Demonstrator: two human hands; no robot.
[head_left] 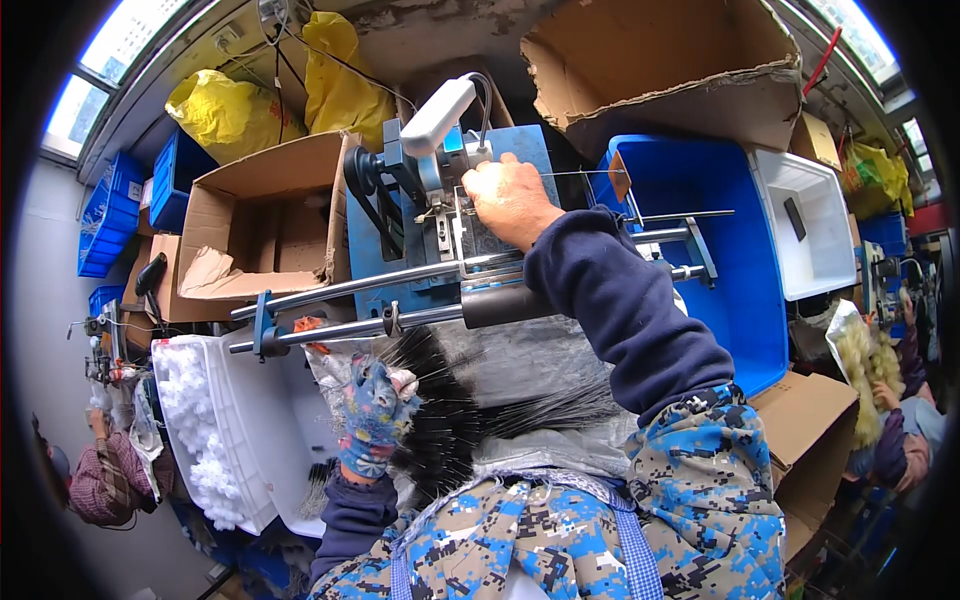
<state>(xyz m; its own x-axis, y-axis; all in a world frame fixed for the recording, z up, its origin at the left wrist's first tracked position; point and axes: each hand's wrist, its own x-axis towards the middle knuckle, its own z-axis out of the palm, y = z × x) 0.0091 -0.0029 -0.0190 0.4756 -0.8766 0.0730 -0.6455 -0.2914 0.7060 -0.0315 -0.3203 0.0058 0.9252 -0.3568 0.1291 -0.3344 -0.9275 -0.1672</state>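
Black bristle sticks (470,415) sit bunched in the gloved left hand (375,415), fingers clamped around them. Right hand (510,200), arm outstretched, rests on the blue machine (400,240); whether it pinches anything cannot be told.

Daylit windows (95,75) overhead; cardboard boxes (265,215), blue bins (735,260) crowd room.

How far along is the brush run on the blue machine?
Done: the white bin on the left holds many white fluffy pieces. In hand: the right hand is at the blue machine, and the gloved left hand grips a black bristle bundle. Left: that thick bundle; the exact count is unclear.
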